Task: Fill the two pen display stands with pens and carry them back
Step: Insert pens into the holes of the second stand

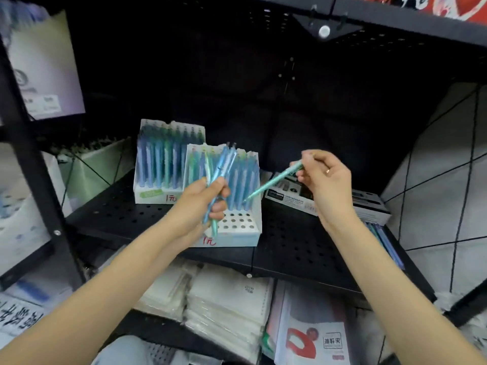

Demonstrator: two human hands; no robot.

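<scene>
Two white pen display stands sit on a black perforated shelf (137, 217). The rear stand (158, 192) is packed with blue and green pens. The front stand (237, 234) has pens in its back rows and several bare holes in its front rows. My left hand (203, 198) grips a small bunch of blue pens (222, 164) in front of the front stand. My right hand (325, 177) pinches a single teal pen (274, 181) by its upper end, the tip pointing down-left toward the front stand.
A grey printed box (369, 204) lies on the shelf to the right, with loose pens (384, 241) beside it. Below the shelf are stacked clear-wrapped notebooks (224, 306) and a red-and-white package (313, 341). A black upright post (29, 159) stands at left, wire grid panels at right.
</scene>
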